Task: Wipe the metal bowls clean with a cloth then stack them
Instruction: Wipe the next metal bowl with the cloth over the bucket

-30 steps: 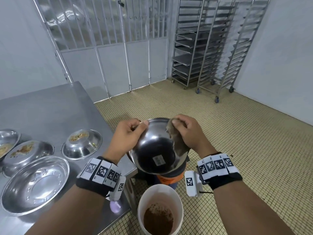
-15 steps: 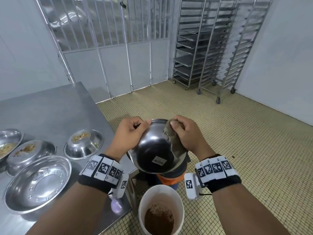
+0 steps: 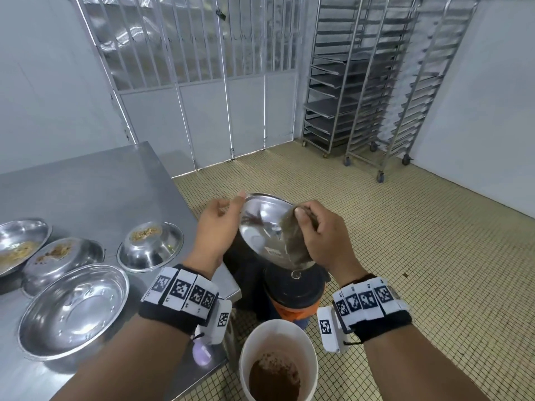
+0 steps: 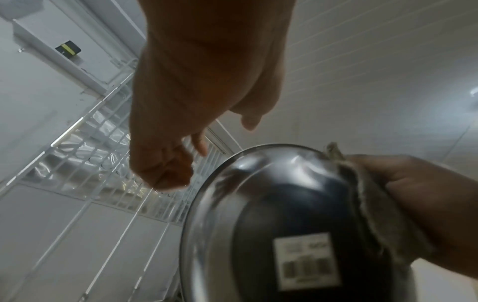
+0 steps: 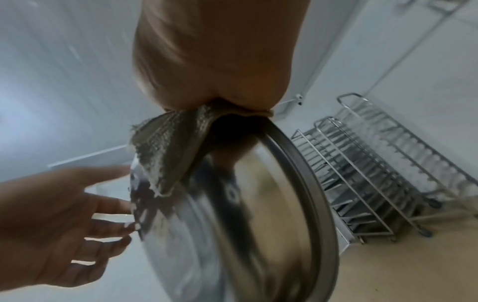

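Observation:
A metal bowl [image 3: 262,227] is tilted in the air over the bins, its stickered underside toward me. My right hand [image 3: 318,235] pinches a grey-brown cloth [image 3: 295,244] over the bowl's right rim and carries the bowl. My left hand [image 3: 220,224] is beside the left rim with its fingers spread, gripping nothing. The left wrist view shows the bowl's underside [image 4: 284,204] and the cloth [image 4: 362,194] folded over the rim. The right wrist view shows the cloth [image 5: 170,153] on the bowl [image 5: 245,224], with the spread left hand [image 5: 64,224] next to it.
On the steel table [image 3: 86,183] at left lie a clean wide bowl [image 3: 75,308] and three bowls with food residue [image 3: 150,244], [image 3: 62,256], [image 3: 20,241]. A white bucket [image 3: 252,342] of brown scraps and a black-and-orange bin [image 3: 292,296] stand below. Tray racks [image 3: 376,82] line the back wall.
My left hand has let go of the bowl's rim and spread its fingers. The bowl has turned and tipped, now held only by my right hand through the cloth.

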`<act>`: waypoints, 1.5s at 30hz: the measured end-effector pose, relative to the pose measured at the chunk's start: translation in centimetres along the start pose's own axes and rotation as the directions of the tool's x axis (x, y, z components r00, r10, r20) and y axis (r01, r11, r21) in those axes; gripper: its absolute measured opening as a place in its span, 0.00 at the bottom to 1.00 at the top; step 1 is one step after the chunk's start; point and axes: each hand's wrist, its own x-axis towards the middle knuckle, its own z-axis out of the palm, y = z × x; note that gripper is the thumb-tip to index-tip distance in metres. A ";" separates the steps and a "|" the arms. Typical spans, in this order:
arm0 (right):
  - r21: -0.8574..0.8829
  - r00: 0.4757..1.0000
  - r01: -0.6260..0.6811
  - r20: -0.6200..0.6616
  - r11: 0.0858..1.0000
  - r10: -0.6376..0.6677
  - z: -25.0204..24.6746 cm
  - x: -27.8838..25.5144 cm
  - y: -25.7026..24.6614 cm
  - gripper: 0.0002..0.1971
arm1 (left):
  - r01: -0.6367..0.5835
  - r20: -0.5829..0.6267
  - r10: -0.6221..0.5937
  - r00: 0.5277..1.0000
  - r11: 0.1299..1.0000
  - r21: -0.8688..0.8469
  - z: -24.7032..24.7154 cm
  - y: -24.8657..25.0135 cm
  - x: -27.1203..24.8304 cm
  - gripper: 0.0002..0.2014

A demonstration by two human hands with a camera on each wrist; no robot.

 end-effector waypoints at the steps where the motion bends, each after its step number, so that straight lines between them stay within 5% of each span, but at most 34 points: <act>1: -0.030 0.999 0.041 0.015 0.999 -0.041 0.2 -0.1 -0.3 0.10 | 0.139 0.084 -0.135 0.987 0.989 -0.052 0.3 0.4 -0.5 0.32; 3: -0.067 0.992 0.113 0.061 0.991 -0.109 0.7 -0.4 -0.9 0.13 | 0.346 0.265 -0.303 0.915 0.928 -0.135 0.7 1.1 -1.3 0.33; 5: -0.067 0.976 0.179 0.137 0.982 -0.169 1.2 -0.9 -1.7 0.15 | 0.427 0.351 -0.337 0.874 0.877 -0.220 1.0 1.0 -1.1 0.31; 8: 0.065 0.965 0.146 0.208 0.987 -0.157 1.5 -1.7 -2.5 0.14 | 0.379 0.308 -0.282 0.909 0.867 -0.324 0.8 0.0 -0.6 0.14; 11: 0.194 0.986 -0.007 0.166 0.981 -0.026 0.5 -1.4 -2.5 0.12 | 0.316 0.291 -0.202 0.935 0.848 -0.426 -0.1 -1.1 -0.2 0.18; 16: 0.101 0.987 -0.062 0.152 0.993 0.046 -1.0 0.4 -2.5 0.05 | 0.178 0.327 -0.005 0.945 0.847 -0.501 -0.9 -2.4 -0.7 0.27; 20: 0.028 0.977 -0.113 0.186 0.993 0.106 -0.5 1.4 -2.4 0.10 | 0.125 0.335 0.058 0.940 0.857 -0.500 -0.6 -3.1 -1.4 0.26; 25: -0.172 0.834 -0.181 0.495 0.968 0.244 0.9 1.2 -1.9 0.26 | 0.163 0.412 0.090 0.907 0.827 -0.539 -0.7 -3.1 -2.5 0.24; 31: -0.349 0.913 -0.103 0.339 0.931 0.228 2.0 -0.4 -0.3 0.07 | 0.183 0.416 0.070 0.907 0.823 -0.537 -0.9 -3.5 -3.0 0.24; 38: -0.466 0.935 -0.041 0.295 0.884 0.199 2.6 -2.4 -0.2 0.37 | 0.181 0.401 0.066 0.914 0.818 -0.546 -0.6 -4.0 -2.8 0.25; 41: -0.615 0.954 0.051 0.262 0.787 0.144 2.6 -2.9 -0.2 0.38 | 0.180 0.395 0.059 0.917 0.822 -0.541 -0.6 -4.2 -2.7 0.24; 45: -0.581 0.923 0.046 0.337 0.813 0.188 2.9 -3.4 0.4 0.30 | 0.208 0.409 0.036 0.912 0.818 -0.536 -0.3 -4.6 -2.8 0.23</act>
